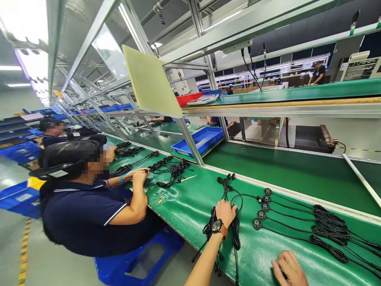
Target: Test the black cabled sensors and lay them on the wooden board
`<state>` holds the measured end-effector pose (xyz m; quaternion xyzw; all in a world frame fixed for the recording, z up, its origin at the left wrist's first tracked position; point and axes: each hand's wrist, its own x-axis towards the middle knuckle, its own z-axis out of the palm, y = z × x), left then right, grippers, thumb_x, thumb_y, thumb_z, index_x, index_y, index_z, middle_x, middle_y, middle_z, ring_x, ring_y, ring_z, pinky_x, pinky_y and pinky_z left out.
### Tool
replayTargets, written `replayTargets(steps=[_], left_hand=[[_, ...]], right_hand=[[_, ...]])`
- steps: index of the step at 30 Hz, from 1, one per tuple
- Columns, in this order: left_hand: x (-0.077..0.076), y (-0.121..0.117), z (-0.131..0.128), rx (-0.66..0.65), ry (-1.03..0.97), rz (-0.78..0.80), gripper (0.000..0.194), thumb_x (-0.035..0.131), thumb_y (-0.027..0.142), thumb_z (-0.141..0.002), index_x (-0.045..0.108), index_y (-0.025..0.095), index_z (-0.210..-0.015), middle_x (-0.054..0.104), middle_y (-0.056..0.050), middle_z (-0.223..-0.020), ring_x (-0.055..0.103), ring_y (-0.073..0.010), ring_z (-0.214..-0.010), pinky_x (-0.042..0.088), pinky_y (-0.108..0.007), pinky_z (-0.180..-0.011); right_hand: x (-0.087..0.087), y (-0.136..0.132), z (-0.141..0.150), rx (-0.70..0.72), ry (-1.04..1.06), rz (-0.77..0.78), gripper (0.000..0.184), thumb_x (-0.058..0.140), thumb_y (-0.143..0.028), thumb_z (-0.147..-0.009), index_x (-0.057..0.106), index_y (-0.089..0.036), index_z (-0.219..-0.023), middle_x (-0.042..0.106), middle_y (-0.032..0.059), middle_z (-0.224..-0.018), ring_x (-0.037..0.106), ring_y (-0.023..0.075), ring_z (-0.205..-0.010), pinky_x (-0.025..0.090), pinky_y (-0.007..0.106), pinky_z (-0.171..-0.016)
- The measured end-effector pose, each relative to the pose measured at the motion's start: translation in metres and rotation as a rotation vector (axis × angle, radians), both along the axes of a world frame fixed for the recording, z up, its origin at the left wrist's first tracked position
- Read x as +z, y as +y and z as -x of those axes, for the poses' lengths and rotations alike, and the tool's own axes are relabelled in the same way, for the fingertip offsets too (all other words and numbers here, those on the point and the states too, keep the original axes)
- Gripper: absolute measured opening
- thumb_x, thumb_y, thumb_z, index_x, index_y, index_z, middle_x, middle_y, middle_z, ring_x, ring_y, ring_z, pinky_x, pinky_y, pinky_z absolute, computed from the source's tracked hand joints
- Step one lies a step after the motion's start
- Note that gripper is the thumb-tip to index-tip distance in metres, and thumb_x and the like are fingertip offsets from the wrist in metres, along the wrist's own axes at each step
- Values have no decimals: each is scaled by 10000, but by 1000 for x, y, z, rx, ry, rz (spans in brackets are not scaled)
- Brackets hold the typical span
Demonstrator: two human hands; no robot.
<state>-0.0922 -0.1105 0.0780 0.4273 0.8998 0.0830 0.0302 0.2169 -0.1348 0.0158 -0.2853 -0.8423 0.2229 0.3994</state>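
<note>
My left hand (226, 212), with a watch on the wrist, is closed over a bunch of coiled black cables (235, 234) near the front edge of the green workbench. Loose cable ends hang over that edge. Past my fingers, several small round black heads (228, 179) lie on the mat. My right hand (290, 268) rests low over the bench at the bottom, its fingers loosely curled and the thumb apart, with nothing visible in it. Just beyond it is a row of round black discs (261, 215) on cables, which run right to coiled bundles (330, 226).
A co-worker (89, 198) sits on the left, handling more black cables (175, 171). A thin stick (189, 178) lies on the bench. Behind it stand a metal frame post (190, 143) and a blue tray (201, 141). A yellow sheet (151, 81) hangs above.
</note>
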Motion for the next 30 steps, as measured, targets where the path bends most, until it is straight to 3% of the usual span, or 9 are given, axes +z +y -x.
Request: replayTargets(steps=[5,8,11,15,19,22,25,27,30], left_hand=[[24,3,4,-46,-84,-53,192,545,322,-928,650,179,-854,695,-72,-918,632,-204,-910,399,-289,-758],[46,-4,-1,-99,-231,-177,236,494,339,-942,600,202,-781,664,-12,-731,610,-156,-705,377,-260,-664],[67,-16,-19,-101,-558,-377,314,548,447,-886,539,208,-684,596,17,-594,560,-139,-584,379,-247,-601],[85,-37,-56,-51,-1072,-488,436,619,614,-806,531,197,-715,582,27,-547,530,-114,-504,418,-236,-550],[90,-61,-91,-5,-1401,-527,472,723,613,-746,517,188,-733,605,21,-611,569,-103,-542,440,-223,-558],[83,-77,-103,26,-1540,-460,466,703,620,-767,515,193,-764,617,15,-643,577,-106,-563,437,-225,-571],[68,-89,-99,-70,-1426,-250,476,607,660,-817,540,194,-757,647,-18,-697,586,-129,-602,448,-253,-595],[55,-91,-89,-123,-1142,-170,438,572,627,-844,586,193,-788,672,-45,-766,618,-170,-692,488,-302,-677],[31,-76,-72,-92,-603,-297,310,572,425,-859,622,193,-1058,696,-95,-1031,641,-258,-987,500,-421,-916]], right_hand=[[17,-15,22,58,20,122,279,525,-297,-974,589,-224,-712,595,17,-715,595,164,-704,491,264,-637],[39,-18,39,79,56,318,306,474,-370,-994,625,-225,-771,630,43,-780,618,189,-771,516,294,-694],[57,-22,68,81,134,569,334,554,-486,-944,665,-237,-1137,672,110,-1163,629,256,-1085,522,381,-944],[67,-28,101,184,296,880,808,658,-604,-846,367,-247,-1511,433,139,-1539,426,301,-1404,356,477,-1166],[78,-25,96,333,437,1134,766,636,-678,-838,448,-239,-1436,600,143,-1341,560,287,-1256,447,463,-1067],[93,-18,69,435,412,1206,655,629,-705,-826,600,-196,-1238,683,81,-982,670,219,-871,540,361,-810],[106,-9,31,481,233,1275,622,586,-711,-847,627,-165,-1143,622,11,-784,531,95,-499,419,230,-507],[108,-3,6,428,88,1279,592,587,-685,-854,630,-167,-1137,613,1,-799,443,53,-426,317,200,-424],[107,6,-28,293,-80,1250,522,608,-618,-860,649,-184,-1147,603,-15,-775,396,46,-419,283,191,-401]])
